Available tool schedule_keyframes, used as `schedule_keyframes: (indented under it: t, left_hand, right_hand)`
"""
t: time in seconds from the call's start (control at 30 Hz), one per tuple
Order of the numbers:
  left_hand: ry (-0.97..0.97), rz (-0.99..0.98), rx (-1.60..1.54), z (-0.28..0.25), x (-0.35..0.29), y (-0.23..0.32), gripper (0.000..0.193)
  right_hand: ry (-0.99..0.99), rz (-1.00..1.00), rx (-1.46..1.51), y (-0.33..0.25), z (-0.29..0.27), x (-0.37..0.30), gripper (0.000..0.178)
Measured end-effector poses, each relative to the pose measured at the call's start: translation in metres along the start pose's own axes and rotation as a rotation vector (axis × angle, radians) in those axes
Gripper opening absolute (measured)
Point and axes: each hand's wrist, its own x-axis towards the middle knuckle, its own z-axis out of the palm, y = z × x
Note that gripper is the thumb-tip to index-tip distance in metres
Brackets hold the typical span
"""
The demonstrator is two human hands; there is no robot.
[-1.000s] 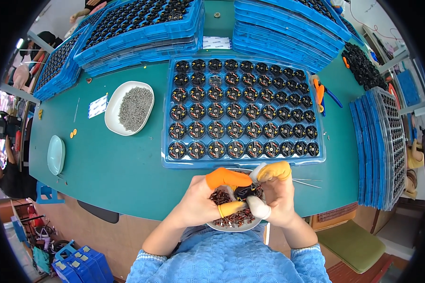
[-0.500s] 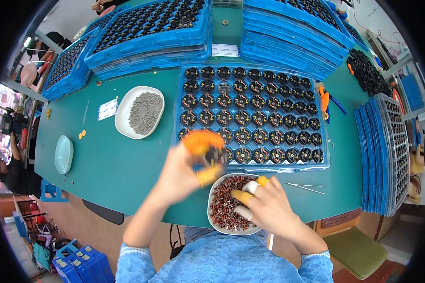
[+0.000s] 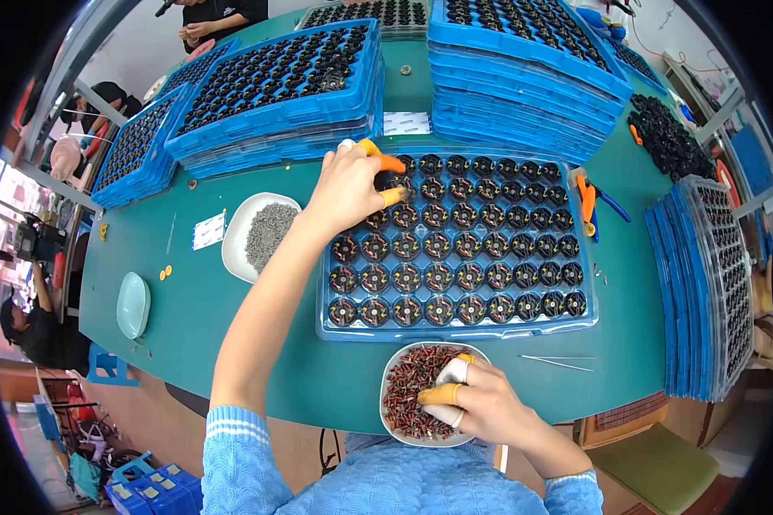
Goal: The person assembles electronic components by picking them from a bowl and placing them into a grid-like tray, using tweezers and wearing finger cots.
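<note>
My left hand [image 3: 343, 189], with yellow, orange and white finger cots, reaches over the far left corner of a blue plastic tray [image 3: 455, 332]. Its thumb and fingers close round a round black part [image 3: 390, 181], mostly covered by the fingers. Rows of similar round black parts with red and yellow bits [image 3: 438, 245] sit in the tray's pockets. Close to my body, my right hand [image 3: 485, 403] dips into a white bowl [image 3: 388, 421] of small reddish-brown cylindrical pieces [image 3: 408, 386]. Its cot-covered fingers are drawn together; whatever lies between the tips is hidden.
Left of the tray stands a white dish [image 3: 236, 232] of small grey pieces, with an empty pale-green dish [image 3: 134, 305] beyond. Tweezers [image 3: 558, 361] and orange-handled pliers [image 3: 585, 197] lie at the right. Stacked blue trays [image 3: 524, 103] line the back; a person [image 3: 223, 21] sits behind.
My left hand has moved away from me with the round black part, from above the bowl to the tray's far left corner. My right hand stays in the bowl, its fingers drawn closer together.
</note>
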Motion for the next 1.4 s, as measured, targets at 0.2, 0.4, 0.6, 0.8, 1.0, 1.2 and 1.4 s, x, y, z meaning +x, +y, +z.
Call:
schedule_keyframes:
  t: [0.2, 0.4, 0.6, 0.8, 1.0, 1.2, 1.4]
  left_hand:
    - [-0.006, -0.017, 0.096, 0.001, -0.005, 0.007, 0.032]
    - [-0.005, -0.153, 0.182, -0.014, -0.01, 0.005, 0.036]
    - [-0.274, -0.336, 0.227, -0.021, 0.0, 0.0, 0.031]
    - [-0.115, -0.324, 0.099, -0.015, -0.011, -0.008, 0.033]
    - [0.176, -0.299, -0.41, -0.03, -0.032, 0.009, 0.035]
    - [0.225, -0.372, -1.056, -0.032, -0.056, 0.007, 0.028]
    - [0.081, -0.364, -0.716, -0.023, -0.044, 0.0, 0.032]
  right_hand:
    - [-0.009, 0.12, 0.189, -0.005, 0.0, 0.005, 0.014]
    - [0.076, 0.196, 0.28, -0.003, -0.005, 0.002, 0.012]
    - [0.108, 0.382, 0.415, -0.011, -0.007, 0.002, 0.014]
    - [-0.084, 0.052, -0.244, -0.001, -0.015, 0.0, 0.018]
    - [-0.111, 0.017, -0.429, -0.01, 0.006, 0.008, 0.018]
    - [-0.144, 0.003, -0.277, -0.008, 0.001, 0.007, 0.015]
    - [-0.034, 0.135, 0.097, -0.01, -0.006, 0.009, 0.012]
